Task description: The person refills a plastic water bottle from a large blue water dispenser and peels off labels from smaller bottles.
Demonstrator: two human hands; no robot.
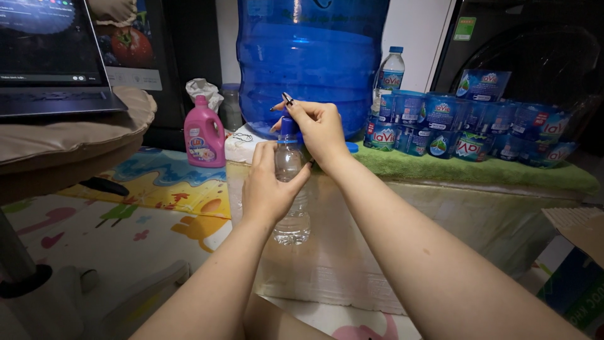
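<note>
The left hand (269, 189) is wrapping closed around a small clear plastic bottle (290, 208), holding it upright just in front of the cloth-covered ledge (440, 208). The right hand (321, 129) is pinching shut on the big jug's tap (288, 124), directly above the bottle's mouth. Judging by this, she's lining up the bottle under the tap, or filling it; whether water is flowing, I can't tell. The next move would call for keeping the neck steady beneath the tap. Just behind, the large blue water jug (311, 63) is standing on the ledge, with a pink detergent bottle (204, 135) at the left and stacked packs of small water cups (465, 123) at the right. Farther left, a laptop (50, 56) is sitting open.
</note>
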